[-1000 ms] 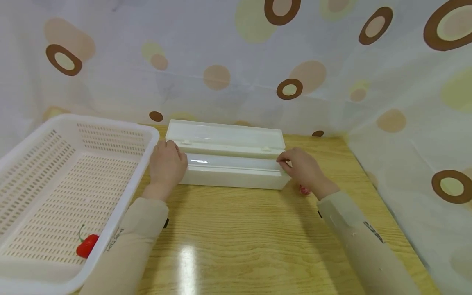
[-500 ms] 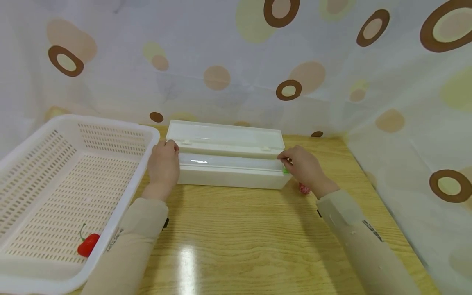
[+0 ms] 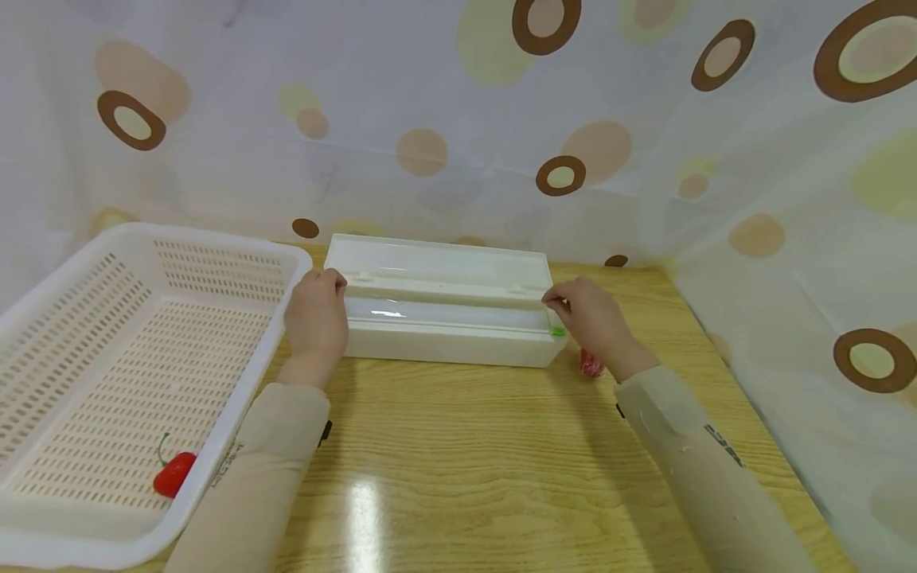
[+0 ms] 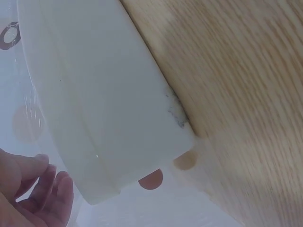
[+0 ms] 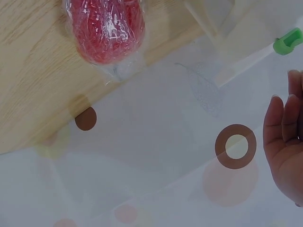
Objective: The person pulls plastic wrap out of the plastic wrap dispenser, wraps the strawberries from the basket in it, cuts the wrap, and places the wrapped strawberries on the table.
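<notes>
A white cling film dispenser box (image 3: 444, 344) stands on the table, its long lid (image 3: 437, 259) tipped open at the back. Clear cling film (image 3: 444, 312) shines along its top. At the box's left end my left hand (image 3: 318, 322) pinches the film's edge between thumb and fingers; glints of film (image 4: 34, 106) show beside that hand in the left wrist view. My right hand (image 3: 593, 322) pinches at the right end, just above a small green slider (image 3: 557, 331); its fingertips are cut off in the right wrist view. Below it lies a red item wrapped in film (image 5: 108, 30).
To the left stands a large white perforated basket (image 3: 299, 263) with a red pepper (image 3: 174, 475) inside. The wooden table (image 3: 458, 469) stretches in front of the box. A dotted curtain (image 3: 423, 95) hangs close behind and along the right side.
My left hand has shifted slightly left, off the box's front corner. My right hand has lifted a little, uncovering the green slider. The box stays in place.
</notes>
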